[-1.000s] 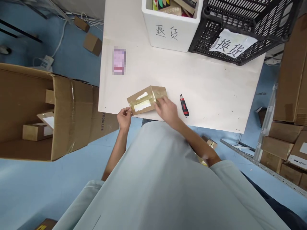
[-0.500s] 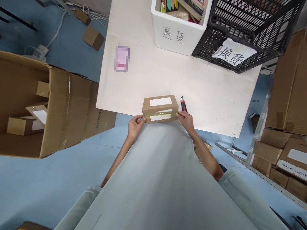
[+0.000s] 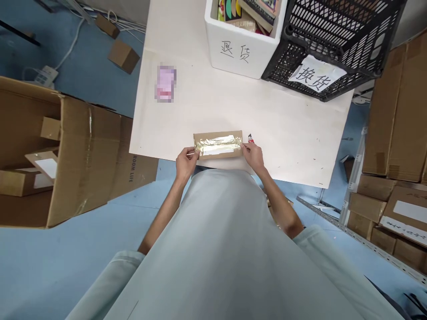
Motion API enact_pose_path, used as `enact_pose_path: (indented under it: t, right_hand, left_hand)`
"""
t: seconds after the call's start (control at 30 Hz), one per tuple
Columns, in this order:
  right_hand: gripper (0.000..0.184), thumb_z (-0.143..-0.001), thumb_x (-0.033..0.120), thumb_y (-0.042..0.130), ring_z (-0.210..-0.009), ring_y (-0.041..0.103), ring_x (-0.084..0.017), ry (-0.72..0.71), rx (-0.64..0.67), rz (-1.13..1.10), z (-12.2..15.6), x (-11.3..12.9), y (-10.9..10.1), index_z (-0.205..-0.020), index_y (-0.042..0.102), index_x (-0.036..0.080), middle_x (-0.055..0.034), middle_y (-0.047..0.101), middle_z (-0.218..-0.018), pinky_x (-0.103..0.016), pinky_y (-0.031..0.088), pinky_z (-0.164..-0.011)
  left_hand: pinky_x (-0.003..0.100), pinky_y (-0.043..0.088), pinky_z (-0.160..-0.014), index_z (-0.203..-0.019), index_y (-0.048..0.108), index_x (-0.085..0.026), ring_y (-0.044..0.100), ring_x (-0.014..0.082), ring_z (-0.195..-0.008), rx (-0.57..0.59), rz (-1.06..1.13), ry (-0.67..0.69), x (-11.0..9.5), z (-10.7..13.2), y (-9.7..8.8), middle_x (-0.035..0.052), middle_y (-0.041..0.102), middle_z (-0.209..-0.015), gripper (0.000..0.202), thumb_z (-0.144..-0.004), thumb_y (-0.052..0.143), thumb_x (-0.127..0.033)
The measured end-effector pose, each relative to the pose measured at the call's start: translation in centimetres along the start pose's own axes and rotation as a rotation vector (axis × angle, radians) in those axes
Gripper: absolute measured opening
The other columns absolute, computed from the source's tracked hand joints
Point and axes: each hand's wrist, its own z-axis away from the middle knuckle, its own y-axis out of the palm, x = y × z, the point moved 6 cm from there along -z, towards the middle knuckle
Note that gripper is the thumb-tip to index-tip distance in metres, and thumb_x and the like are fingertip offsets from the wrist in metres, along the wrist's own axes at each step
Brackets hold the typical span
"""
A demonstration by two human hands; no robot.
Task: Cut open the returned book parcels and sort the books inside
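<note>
A small brown cardboard box (image 3: 218, 144) with shiny tape and a white label on its upper face lies at the near edge of the pale table (image 3: 283, 120). My left hand (image 3: 186, 162) grips its left end with closed fingers. My right hand (image 3: 253, 154) grips its right end the same way. Just past my right hand, the tip of a red and black utility knife (image 3: 250, 138) shows on the table; the rest is hidden by the hand.
A white bin (image 3: 243, 40) with books and handwritten characters stands at the table's back, beside a black plastic crate (image 3: 333, 40) with a paper label. A blurred pink item (image 3: 166, 83) lies at the table's left. A big open carton (image 3: 50, 151) stands on the blue floor left. Stacked cartons (image 3: 393, 146) fill the right.
The box was turned square between both hands, then rolled so its taped face is up. My right hand went from the box's top to its right end, covering most of the knife.
</note>
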Motion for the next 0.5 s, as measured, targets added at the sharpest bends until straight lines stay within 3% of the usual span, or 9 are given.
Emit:
enact_pose_path:
  t: [0.1,0.23,0.37,0.5]
  right_hand:
    - [0.059,-0.119,0.064,0.039,-0.098,0.071,-0.029,0.105,-0.069,0.102,-0.5,-2.5,0.0,-0.096,0.075,0.023,-0.0134,0.076,-0.103,-0.041,0.059,-0.093]
    - [0.039,-0.105,0.048,0.072,-0.121,0.068,-0.035,0.303,-0.066,0.303,-0.1,-6.5,0.5,-0.129,0.073,0.016,-0.0215,0.073,-0.134,-0.044,0.060,-0.097]
    - [0.051,-0.099,0.026,0.069,-0.127,0.069,-0.035,0.351,0.012,0.348,1.0,-8.4,0.6,-0.149,0.066,0.014,-0.0232,0.071,-0.144,-0.047,0.060,-0.106]
    - [0.063,-0.093,0.033,0.071,-0.117,0.074,-0.032,0.361,-0.053,0.173,1.7,-9.4,-1.6,-0.152,0.065,0.013,-0.0190,0.077,-0.133,-0.048,0.061,-0.109]
  left_hand:
    - [0.041,0.066,-0.099,-0.113,0.077,-0.022,0.082,0.0285,-0.110,-0.012,-0.018,0.041,-0.4,-0.4,0.2,0.0133,0.086,-0.121,0.032,-0.098,0.074,-0.049]
    - [0.040,0.066,-0.100,-0.112,0.078,-0.021,0.082,0.0285,-0.111,-0.053,-0.003,0.048,-0.7,-0.6,0.2,0.0135,0.086,-0.119,0.030,-0.099,0.075,-0.048]
    - [0.040,0.067,-0.102,-0.117,0.079,-0.019,0.082,0.0284,-0.115,-0.066,0.022,0.069,-1.5,-0.3,0.2,0.0132,0.086,-0.121,0.029,-0.099,0.076,-0.042]
    - [0.041,0.066,-0.106,-0.112,0.082,-0.019,0.081,0.0283,-0.116,-0.033,0.008,0.088,-2.4,0.1,1.2,0.0123,0.086,-0.121,0.024,-0.101,0.073,-0.038]
